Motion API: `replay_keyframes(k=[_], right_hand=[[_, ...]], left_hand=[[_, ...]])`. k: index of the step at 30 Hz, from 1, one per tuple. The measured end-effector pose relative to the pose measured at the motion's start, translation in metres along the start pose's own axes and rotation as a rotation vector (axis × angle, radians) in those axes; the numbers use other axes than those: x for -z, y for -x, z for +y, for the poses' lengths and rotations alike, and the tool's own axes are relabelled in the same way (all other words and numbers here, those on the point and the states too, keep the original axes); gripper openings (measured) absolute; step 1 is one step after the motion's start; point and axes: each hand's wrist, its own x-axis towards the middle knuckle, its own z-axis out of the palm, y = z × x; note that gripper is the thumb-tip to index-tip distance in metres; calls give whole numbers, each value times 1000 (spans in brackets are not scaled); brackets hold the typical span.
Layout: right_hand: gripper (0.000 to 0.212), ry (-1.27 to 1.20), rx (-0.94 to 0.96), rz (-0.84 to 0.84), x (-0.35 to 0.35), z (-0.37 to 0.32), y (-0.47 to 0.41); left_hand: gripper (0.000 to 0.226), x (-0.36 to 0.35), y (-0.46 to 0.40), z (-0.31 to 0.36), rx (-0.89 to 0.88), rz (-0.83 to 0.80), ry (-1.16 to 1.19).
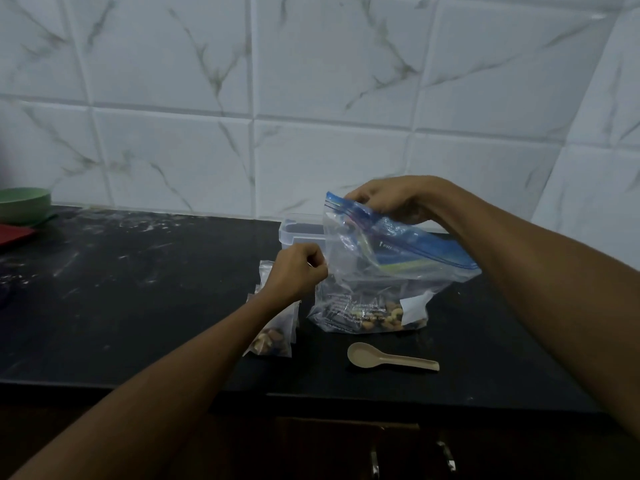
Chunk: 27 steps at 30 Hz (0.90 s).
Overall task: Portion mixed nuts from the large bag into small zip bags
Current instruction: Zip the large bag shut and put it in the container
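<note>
I see a black countertop [138, 289] filling the middle band of the frame, streaked with pale dust toward the upper left, with white marble-veined tiles [311, 81] rising behind it. At centre right stands the large bag [374, 271], clear plastic with a blue zip band across its top, its base resting on the counter and a shallow layer of mixed nuts [381, 318] lying at the bottom. My right hand [391, 199] is at the bag's upper rim, fingers curled and pressed together on the blue zip strip, holding the top edge up. My left hand [299, 271] sits at the bag's left edge, lower down, closed in a loose fist with thumb and forefinger pinching the clear film; the other fingers are folded into the palm.

Behind the bag, a clear plastic container [294, 233] shows only its left corner and rim. Just left of the large bag, partly under my left wrist, small zip bags [273, 337] stand together with nuts in them; how many there are I cannot tell. In front of the large bag, lower centre, a beige spoon [388, 356] lies flat on the counter, bowl to the left, apart from both bags. At the far left edge sit a green bowl [24, 204] and a red flat thing [14, 233] below it.

White letters on the blue band begin "PRE"; the rest is folded away. Fine white print low on the bag's front is too blurred to read reliably.
</note>
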Motion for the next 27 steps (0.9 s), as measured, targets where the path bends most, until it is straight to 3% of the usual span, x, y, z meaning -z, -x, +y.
replay_keyframes(k=[3, 8, 16, 27], right_hand=[[28, 182, 8, 40, -10, 3, -1], [30, 265, 42, 106, -12, 6, -10], [14, -82, 68, 47, 4, 3, -3], [13, 44, 175, 219, 25, 3, 5]], left_hand=[[15, 0, -1, 2, -13, -11, 9], [21, 2, 0, 3, -18, -17, 20], [25, 7, 2, 5, 0, -6, 70], [22, 8, 1, 1, 35, -42, 51]])
